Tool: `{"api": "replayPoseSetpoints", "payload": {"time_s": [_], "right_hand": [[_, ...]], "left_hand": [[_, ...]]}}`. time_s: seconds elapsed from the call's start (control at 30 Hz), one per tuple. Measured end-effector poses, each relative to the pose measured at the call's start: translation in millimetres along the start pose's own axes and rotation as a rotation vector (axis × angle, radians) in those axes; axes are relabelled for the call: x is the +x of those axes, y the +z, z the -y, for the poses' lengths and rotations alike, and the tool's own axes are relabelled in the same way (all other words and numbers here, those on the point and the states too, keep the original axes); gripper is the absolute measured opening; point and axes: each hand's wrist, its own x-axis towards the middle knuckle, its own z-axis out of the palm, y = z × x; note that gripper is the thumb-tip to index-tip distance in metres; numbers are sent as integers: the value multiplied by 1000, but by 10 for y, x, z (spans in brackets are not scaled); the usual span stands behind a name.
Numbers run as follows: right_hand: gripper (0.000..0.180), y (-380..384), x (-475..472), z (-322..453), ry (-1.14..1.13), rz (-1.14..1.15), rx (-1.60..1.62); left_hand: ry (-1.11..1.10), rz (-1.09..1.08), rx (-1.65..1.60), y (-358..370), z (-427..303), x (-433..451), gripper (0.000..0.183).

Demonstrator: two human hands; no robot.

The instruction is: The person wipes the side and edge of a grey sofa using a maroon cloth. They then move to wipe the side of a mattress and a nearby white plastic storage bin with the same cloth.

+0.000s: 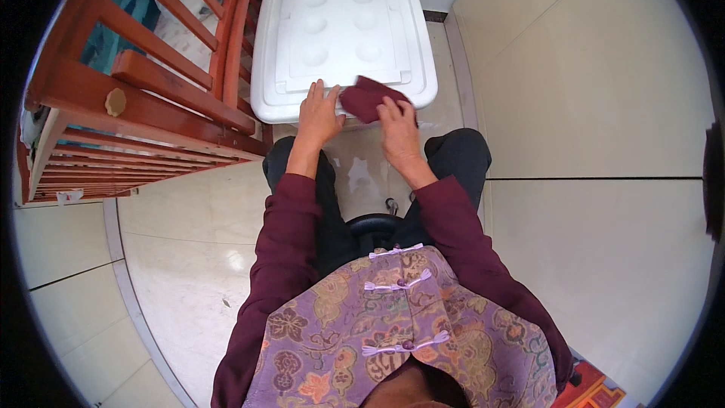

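Note:
A large white plastic storage box (340, 17) stands before my knees, its lid on and marked with two rows of round bumps. My left hand (319, 116) rests at the lid's near edge with fingers spread, holding nothing. Between the fingers of my right hand (401, 139) is a folded maroon cloth (365, 99), which lies over the near edge of the lid, right of the middle. Part of the cloth is hidden under the fingers and slightly blurred.
A reddish-brown wooden crib (181, 96) with slatted sides stands close on the left, bedding inside it. Pale panels (578, 96) rise along the right. A black seat (374, 224) with a caster (391, 205) shows between my legs. A red printed item (592, 385) lies at lower right.

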Motion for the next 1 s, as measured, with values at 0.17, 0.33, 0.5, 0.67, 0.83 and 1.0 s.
{"api": "replayPoseSetpoints", "payload": {"time_s": [0.17, 0.33, 0.5, 0.67, 0.83, 1.0], "right_hand": [[26, -28, 85, 16, -41, 0, 208], [22, -61, 90, -320, 202, -190, 247], [24, -179, 180, -745, 566, -302, 130], [23, 134, 120, -670, 431, -304, 139], [24, 28, 105, -520, 279, -213, 207], [24, 45, 139, -707, 409, -280, 303]], "left_hand": [[25, 20, -55, 0, 114, -34, 59], [20, 89, -74, -73, 68, -78, 52], [-3, 35, 40, -81, 63, -75, 47], [-192, 84, 202, -118, 4, -44, 42], [-320, -39, 241, -205, 148, -128, 42], [-218, -51, 177, -236, 189, -139, 30]]}}
